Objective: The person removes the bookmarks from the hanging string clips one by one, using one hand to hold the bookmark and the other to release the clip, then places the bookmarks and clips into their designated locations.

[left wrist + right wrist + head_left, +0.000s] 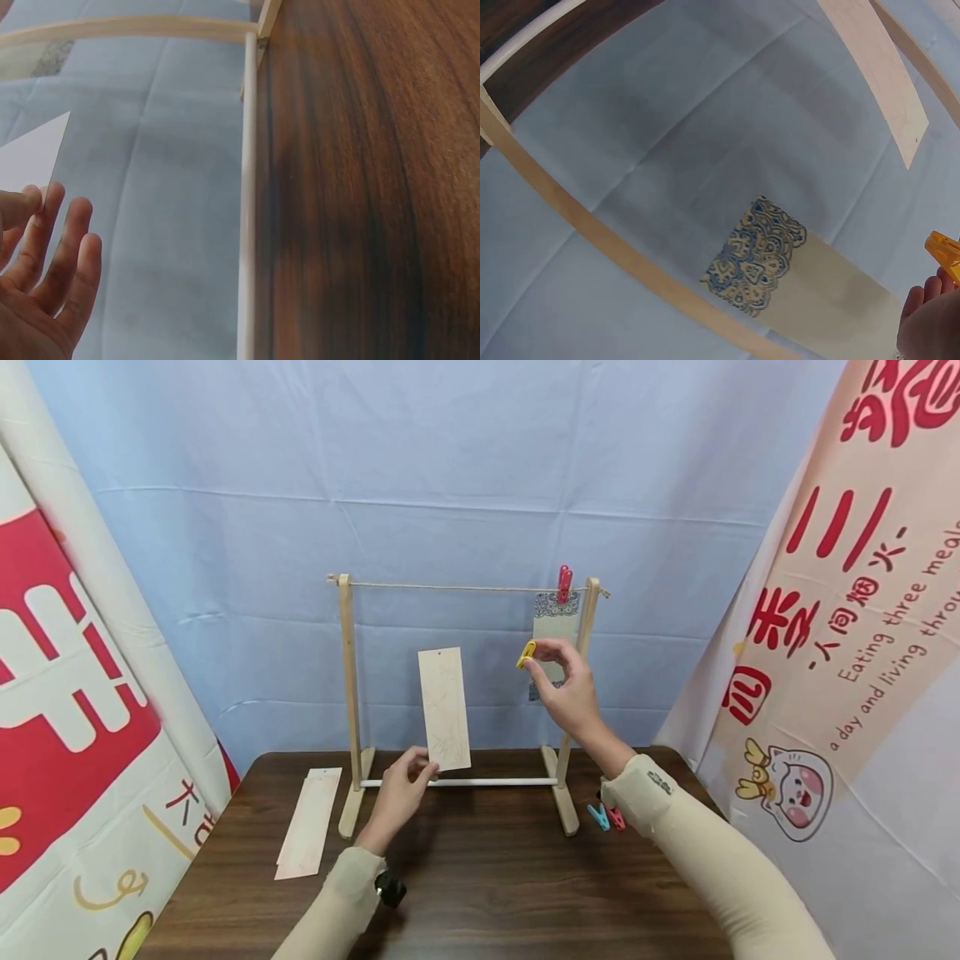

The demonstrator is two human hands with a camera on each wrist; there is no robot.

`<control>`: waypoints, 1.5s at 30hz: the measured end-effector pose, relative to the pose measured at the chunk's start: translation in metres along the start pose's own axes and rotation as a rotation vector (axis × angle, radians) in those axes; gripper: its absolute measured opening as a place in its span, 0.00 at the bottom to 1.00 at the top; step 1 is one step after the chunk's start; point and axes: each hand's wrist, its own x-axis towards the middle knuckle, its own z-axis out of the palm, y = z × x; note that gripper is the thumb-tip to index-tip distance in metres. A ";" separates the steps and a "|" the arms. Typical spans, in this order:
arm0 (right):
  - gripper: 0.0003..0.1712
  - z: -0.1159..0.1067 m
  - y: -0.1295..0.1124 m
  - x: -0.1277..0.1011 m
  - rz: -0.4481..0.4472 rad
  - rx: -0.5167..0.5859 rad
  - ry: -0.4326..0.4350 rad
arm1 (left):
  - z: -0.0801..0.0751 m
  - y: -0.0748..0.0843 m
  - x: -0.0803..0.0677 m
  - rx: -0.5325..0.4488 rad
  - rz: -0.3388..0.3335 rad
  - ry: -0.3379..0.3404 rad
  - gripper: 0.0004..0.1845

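Note:
My left hand point(408, 783) pinches the bottom edge of a tall pale paper strip point(444, 708) and holds it upright in front of a wooden drying frame point(348, 693). In the left wrist view the strip's corner point(34, 154) shows above my fingers point(52, 259). My right hand point(566, 689) pinches a yellow clothespin point(527, 653) beside a patterned strip point(557, 627) that hangs from the frame's string point(450, 587) under a red clothespin point(564, 582). The right wrist view shows the patterned strip point(780, 262) and the yellow clothespin point(945, 251).
More pale strips point(309, 822) lie flat on the dark wooden table point(480, 877) at the left. A blue and a red clothespin point(606, 817) lie by the frame's right foot. Blue cloth hangs behind; printed banners stand at both sides.

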 end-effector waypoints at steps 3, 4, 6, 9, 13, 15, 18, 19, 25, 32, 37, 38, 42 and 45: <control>0.18 -0.001 0.002 -0.004 0.021 0.001 0.003 | -0.001 -0.003 -0.002 0.009 -0.003 0.003 0.07; 0.18 -0.001 0.003 -0.005 0.027 0.005 0.004 | -0.001 -0.004 -0.002 0.009 -0.005 0.005 0.07; 0.18 -0.002 0.004 -0.007 0.034 0.011 0.006 | -0.001 -0.005 -0.004 0.011 -0.006 0.005 0.07; 0.18 -0.003 0.007 -0.010 0.047 0.012 0.002 | -0.002 -0.007 -0.006 0.012 0.000 0.008 0.07; 0.18 -0.004 0.011 -0.015 0.054 0.008 -0.002 | -0.004 -0.009 -0.008 0.000 0.011 0.011 0.07; 0.18 -0.004 0.013 -0.017 0.053 0.008 0.001 | -0.005 -0.010 -0.009 -0.007 0.013 0.013 0.06; 0.18 -0.004 0.016 -0.020 0.055 0.008 0.009 | -0.006 -0.012 -0.011 -0.007 0.013 0.018 0.06; 0.18 -0.004 0.016 -0.022 0.057 0.008 0.012 | -0.006 -0.012 -0.011 -0.004 0.013 0.021 0.06; 0.18 -0.004 0.021 -0.031 0.079 0.016 0.013 | -0.008 -0.016 -0.014 -0.001 -0.002 0.028 0.06; 0.18 -0.004 0.029 -0.040 0.081 0.025 0.006 | -0.010 -0.019 -0.017 -0.013 -0.008 0.041 0.07; 0.18 -0.003 0.031 -0.046 0.088 0.039 0.011 | -0.012 -0.021 -0.020 -0.008 -0.014 0.049 0.07; 0.18 -0.003 0.031 -0.047 0.088 0.041 0.010 | -0.012 -0.022 -0.020 -0.005 -0.014 0.052 0.07; 0.17 -0.003 0.033 -0.052 0.094 0.044 0.006 | -0.013 -0.024 -0.024 0.015 -0.008 0.055 0.07; 0.18 -0.005 0.035 -0.056 0.097 0.043 0.008 | -0.012 -0.025 -0.027 0.033 -0.003 0.051 0.07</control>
